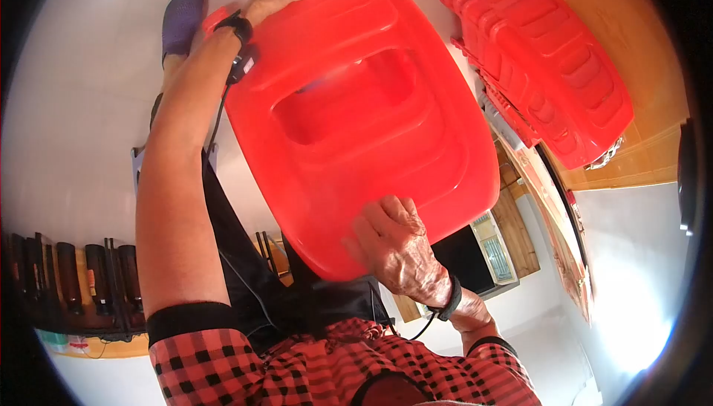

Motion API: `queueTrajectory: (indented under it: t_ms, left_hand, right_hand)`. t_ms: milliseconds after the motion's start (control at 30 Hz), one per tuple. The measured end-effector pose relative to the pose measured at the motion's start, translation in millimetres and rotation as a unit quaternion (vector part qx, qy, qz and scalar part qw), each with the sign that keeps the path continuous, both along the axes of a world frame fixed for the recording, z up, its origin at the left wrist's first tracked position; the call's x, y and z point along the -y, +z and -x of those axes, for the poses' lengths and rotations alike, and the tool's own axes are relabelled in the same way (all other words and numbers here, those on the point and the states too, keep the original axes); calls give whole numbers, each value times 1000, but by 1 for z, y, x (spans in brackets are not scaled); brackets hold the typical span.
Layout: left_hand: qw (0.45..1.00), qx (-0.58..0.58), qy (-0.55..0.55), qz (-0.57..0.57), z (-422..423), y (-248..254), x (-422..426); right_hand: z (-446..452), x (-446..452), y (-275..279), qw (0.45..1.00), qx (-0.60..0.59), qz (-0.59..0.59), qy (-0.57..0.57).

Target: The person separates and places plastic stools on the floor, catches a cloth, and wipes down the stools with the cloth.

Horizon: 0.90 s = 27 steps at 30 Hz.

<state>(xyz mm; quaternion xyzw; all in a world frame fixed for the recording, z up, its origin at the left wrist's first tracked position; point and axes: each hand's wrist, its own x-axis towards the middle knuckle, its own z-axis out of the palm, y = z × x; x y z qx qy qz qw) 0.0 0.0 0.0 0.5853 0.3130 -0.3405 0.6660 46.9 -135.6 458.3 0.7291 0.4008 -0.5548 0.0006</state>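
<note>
A red plastic chair (445, 176) fills the middle of the view, tilted toward me, with a wide oval opening in its moulded panel. At its far upper edge is my left hand (271, 3), fingers bent around the red rim. My right hand (392, 248) is over the near part of the panel, its fingers curled and partly smeared by motion. Whatever those fingers may hold is hidden. Each wrist wears a black band; a small dark device (241, 64) with a cable sits by the left one.
A stack of red plastic chairs (549, 64) stands at the upper right beside an orange-brown surface (631, 57). Several dark bottles (96, 276) stand on a rack at the left. A purple shoe (184, 20) is on the pale floor. A bright light (635, 332) glares at lower right.
</note>
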Motion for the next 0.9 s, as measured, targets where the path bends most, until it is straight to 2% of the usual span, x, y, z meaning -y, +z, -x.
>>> queueTrajectory:
  t_ms: [167,300,400,467,500,533,600,667,700,767,833,900]
  left_hand:
    - [997,-12,62,35,4,4,25]
    - [997,22,37,65,3,3,21]
    - [992,17,-104,-72,-7,-6,16]
    - [947,47,-141,-285,-11,43,12]
    - [908,67,-155,-384,-15,71,10]
    - [940,95,-161,-286,-18,85,0]
    - [970,145,-174,-85,-21,117,-22]
    - [979,153,-115,-67,-9,200,-23]
    - [979,179,-91,27,-1,225,-25]
    - [970,232,-48,46,39,254,-15]
    - [988,139,-1,65,37,336,-25]
    - [995,96,8,-14,48,369,-27]
  right_hand:
    - [3,10,5,1000,23,5,-3]
    - [0,16,10,1000,26,6,-8]
    - [3,14,2,1000,2,-13,1]
    - [9,19,-3,999,1,-46,-22]
    - [11,20,-4,998,5,-60,-34]
    - [10,17,-3,998,3,-52,-40]
    - [10,17,-5,998,6,-54,-38]
    - [8,16,-1,997,19,-71,-35]
    - [8,15,-3,995,30,-88,-31]
    - [6,8,-5,993,45,-111,-21]
    - [2,-2,-7,991,54,-126,-8]
    - [0,-10,-9,986,79,-148,-12]
